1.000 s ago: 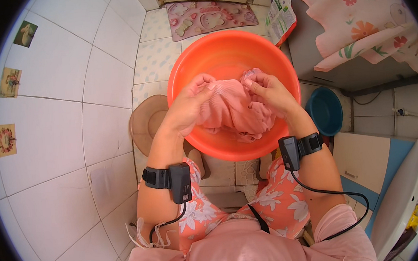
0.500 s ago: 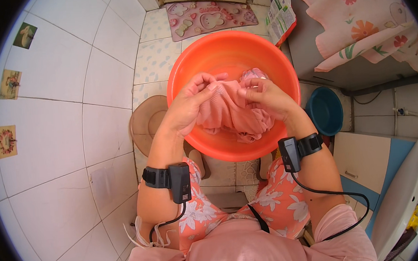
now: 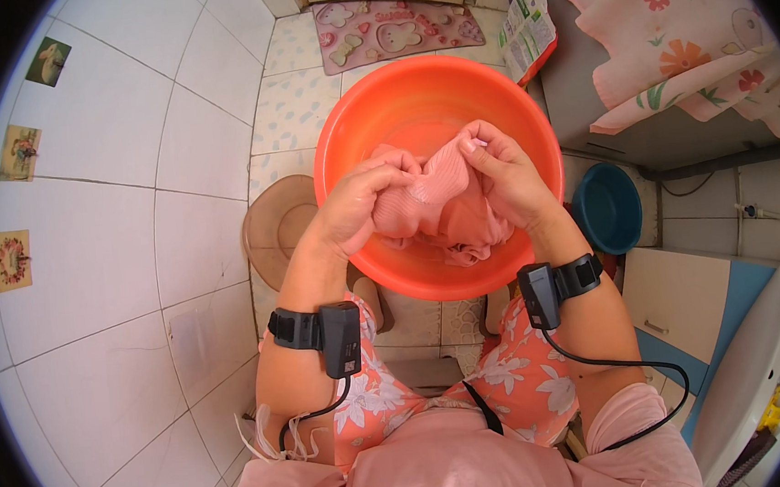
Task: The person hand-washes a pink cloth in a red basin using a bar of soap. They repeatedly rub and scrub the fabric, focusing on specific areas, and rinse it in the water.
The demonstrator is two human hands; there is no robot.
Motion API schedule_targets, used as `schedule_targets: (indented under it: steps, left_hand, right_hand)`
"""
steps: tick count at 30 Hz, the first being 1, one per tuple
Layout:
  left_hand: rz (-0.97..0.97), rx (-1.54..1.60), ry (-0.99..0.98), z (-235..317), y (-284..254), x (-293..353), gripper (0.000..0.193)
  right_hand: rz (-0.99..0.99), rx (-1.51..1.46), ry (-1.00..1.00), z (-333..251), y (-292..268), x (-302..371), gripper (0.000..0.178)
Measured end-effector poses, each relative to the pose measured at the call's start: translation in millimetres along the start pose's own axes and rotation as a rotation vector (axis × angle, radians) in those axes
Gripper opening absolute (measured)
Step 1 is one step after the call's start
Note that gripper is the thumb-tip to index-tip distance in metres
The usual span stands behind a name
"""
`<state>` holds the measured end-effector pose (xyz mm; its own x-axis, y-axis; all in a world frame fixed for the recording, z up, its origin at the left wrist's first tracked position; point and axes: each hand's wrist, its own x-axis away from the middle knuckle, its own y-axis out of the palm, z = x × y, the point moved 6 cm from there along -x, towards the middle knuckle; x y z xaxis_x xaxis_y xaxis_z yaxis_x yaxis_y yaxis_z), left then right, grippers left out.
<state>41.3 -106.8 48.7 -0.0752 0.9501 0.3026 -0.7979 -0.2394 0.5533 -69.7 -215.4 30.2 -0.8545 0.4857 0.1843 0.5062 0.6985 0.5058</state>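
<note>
A pink ribbed garment (image 3: 445, 180) is held up over the large orange basin (image 3: 352, 109), its lower part bunched on the basin's bottom. My left hand (image 3: 361, 198) pinches the cloth between thumb and curled fingers on the left side. On the right, my right hand (image 3: 505, 172) grips another part of the garment, thumb on top, and a stretch of fabric spans between the two hands. What kind of garment it is cannot be made out from the folds.
A brown translucent basin (image 3: 283, 217) lies left of the orange one, by the tiled wall. A small teal basin (image 3: 609, 208) stands to the right, near a cabinet (image 3: 678, 299). Beyond are a pink mat (image 3: 396, 34), a detergent-like bag (image 3: 527, 31) and a floral cloth (image 3: 667, 38).
My right hand has risen slightly and turned, lifting its part of the cloth. My left fingers have curled in more, and the fabric between the hands is drawn up.
</note>
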Motion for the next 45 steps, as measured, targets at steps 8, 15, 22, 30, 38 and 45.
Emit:
schedule_targets:
  steps: [8, 15, 22, 30, 38, 45]
  left_hand:
    - [0.035, -0.022, -0.04, -5.6, 2.4, -0.8, 0.011]
    - [-0.016, -0.243, -0.223, -8.2, -3.5, 4.7, 0.017]
    - [-0.014, -0.179, 0.056, 2.6, -2.7, 0.7, 0.016]
    - [0.0, -0.163, -0.128, -12.6, 0.7, -1.6, 0.023]
    - [0.032, -0.076, -0.058, -14.4, 2.1, -4.5, 0.029]
    - [0.455, 0.189, 0.128, -38.0, -10.3, -19.2, 0.038]
  right_hand:
    - [-0.027, 0.081, -0.026, -0.3, 5.5, 2.4, 0.012]
    - [0.137, -0.021, 0.03, 6.3, -3.4, 4.2, 0.014]
    - [-0.015, -0.191, 0.316, 4.5, 3.4, 15.9, 0.023]
    - [-0.097, -0.115, 0.377, 18.8, 7.5, 19.4, 0.027]
    - [-0.022, -0.214, 0.289, 18.0, 11.6, 13.0, 0.028]
    - [0.05, -0.15, 0.251, 22.9, 20.9, 9.2, 0.026]
